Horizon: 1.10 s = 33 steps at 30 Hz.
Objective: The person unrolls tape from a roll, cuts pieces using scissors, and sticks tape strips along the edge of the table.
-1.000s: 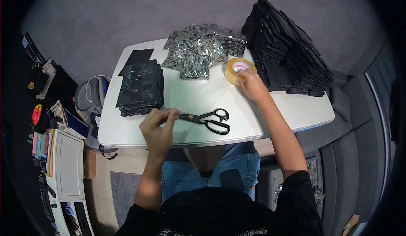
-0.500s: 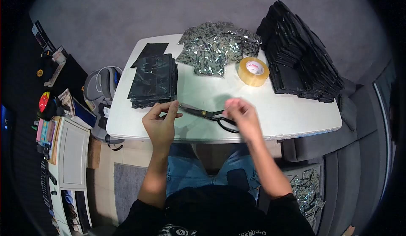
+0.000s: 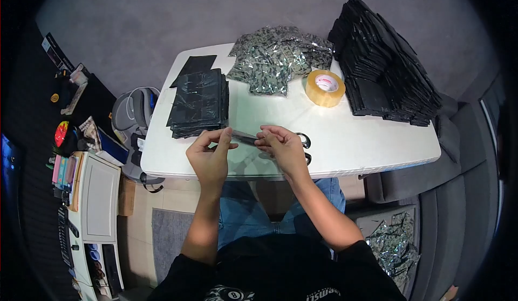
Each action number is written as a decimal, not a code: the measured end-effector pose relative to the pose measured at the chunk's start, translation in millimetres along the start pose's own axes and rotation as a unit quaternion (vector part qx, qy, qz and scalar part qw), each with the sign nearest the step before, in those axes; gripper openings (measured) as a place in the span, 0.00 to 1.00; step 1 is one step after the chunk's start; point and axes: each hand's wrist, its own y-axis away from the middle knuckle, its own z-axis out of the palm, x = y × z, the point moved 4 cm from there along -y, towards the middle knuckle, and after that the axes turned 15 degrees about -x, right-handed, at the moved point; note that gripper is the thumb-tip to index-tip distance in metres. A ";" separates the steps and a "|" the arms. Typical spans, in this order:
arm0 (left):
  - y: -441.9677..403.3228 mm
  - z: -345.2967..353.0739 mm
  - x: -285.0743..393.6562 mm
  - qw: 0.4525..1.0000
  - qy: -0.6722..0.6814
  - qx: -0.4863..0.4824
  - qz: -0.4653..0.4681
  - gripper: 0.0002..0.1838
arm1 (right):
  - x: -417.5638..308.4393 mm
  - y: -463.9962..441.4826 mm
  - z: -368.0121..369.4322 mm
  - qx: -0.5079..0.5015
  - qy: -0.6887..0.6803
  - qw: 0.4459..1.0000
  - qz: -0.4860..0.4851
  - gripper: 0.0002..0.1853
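Two bare hands work close together: the left hand's (image 3: 208,163) thumb and forefinger press together, anything thin between them too faint to tell; the right hand (image 3: 286,152) curls its fingers, their contact unclear. Under and between the fingertips lie black-handled scissors (image 3: 245,138), likely rigid and weighty, best taken by the loops just beyond the right knuckles. Farther out from that hand, the tape roll (image 3: 335,89) looks firm and smooth, suited to a rim hold. Just past the left fingertips, the black stack (image 3: 199,98) seems soft, slippery, easily skewed.
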 end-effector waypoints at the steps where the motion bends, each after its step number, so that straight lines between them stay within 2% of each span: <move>1: 0.2 -0.1 -0.4 1.000 0.001 0.000 0.001 0.06 | -0.4 -0.7 1.0 0.001 -0.004 1.000 0.004 0.15; 7: 2.2 -1.1 2.9 1.000 -0.006 0.005 0.006 0.07 | 6.3 -5.4 -4.0 -0.016 0.026 1.000 -0.005 0.10; 13: -3.1 -7.9 -2.9 1.000 -0.007 0.003 0.016 0.07 | 2.4 10.3 -4.1 -0.004 0.096 0.995 0.032 0.10; 14: -3.8 -7.9 -3.5 1.000 -0.012 0.000 0.014 0.07 | -7.1 15.6 -2.1 -0.014 0.217 0.974 0.057 0.10; 16: -2.1 -9.4 -4.0 1.000 -0.024 -0.004 0.007 0.07 | -41.2 31.1 9.7 -0.033 0.448 0.887 0.104 0.10; 19: 0.8 -11.6 -0.3 0.999 -0.048 -0.013 0.000 0.08 | -59.4 33.3 10.7 -0.041 0.503 0.863 0.032 0.09; 22: 4.6 -11.0 -0.2 0.999 -0.051 -0.015 0.002 0.08 | -88.2 25.3 25.1 -0.051 0.493 0.842 -0.211 0.06; 23: 6.0 -10.6 1.0 0.998 -0.054 -0.013 0.002 0.08 | -95.7 19.1 26.6 -0.084 0.518 0.819 -0.232 0.10; 26: 12.5 -8.4 3.2 0.998 -0.064 -0.010 0.006 0.09 | -120.3 2.8 56.8 -0.128 0.533 0.782 -0.297 0.14; 27: 14.4 -8.5 0.9 0.998 -0.067 -0.010 0.010 0.09 | -117.2 -7.1 61.7 -0.159 0.529 0.788 -0.273 0.15; 30: 17.5 -7.3 1.1 0.997 -0.078 -0.011 0.019 0.10 | -111.8 -33.8 69.2 -0.288 0.537 0.753 -0.249 0.11; 31: 17.6 -8.5 1.8 0.996 -0.082 -0.010 0.020 0.09 | -112.9 -38.2 70.9 -0.305 0.537 0.761 -0.201 0.08; 33: 18.4 -11.7 1.1 0.997 -0.073 -0.026 0.012 0.13 | -111.3 -44.4 70.3 -0.312 0.536 0.751 -0.227 0.07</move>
